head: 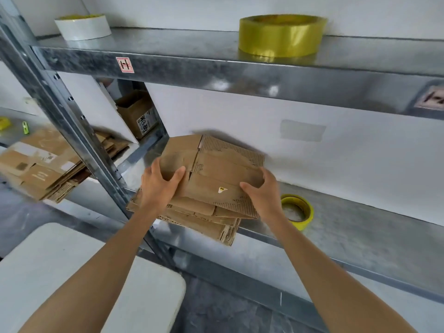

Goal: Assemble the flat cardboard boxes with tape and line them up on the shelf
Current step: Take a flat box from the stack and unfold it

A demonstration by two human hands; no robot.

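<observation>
Grip on top flattened box [216, 169]

Left hand [161, 186] and right hand [262, 191] each curl round an opposite side edge of this sheet, thumbs on its upper face. It sits tilted above the stack of flat boxes [204, 219], which overhangs the front lip of the middle shelf [360, 224]. Holding both sides probably keeps the floppy cardboard from folding as it parts from the pile. A small yellow tape roll [298, 210] lies just beside the stack, handy for sealing. A large yellow tape roll [281, 36] and a white tape roll [83, 26] rest on the upper shelf [192, 44].
</observation>
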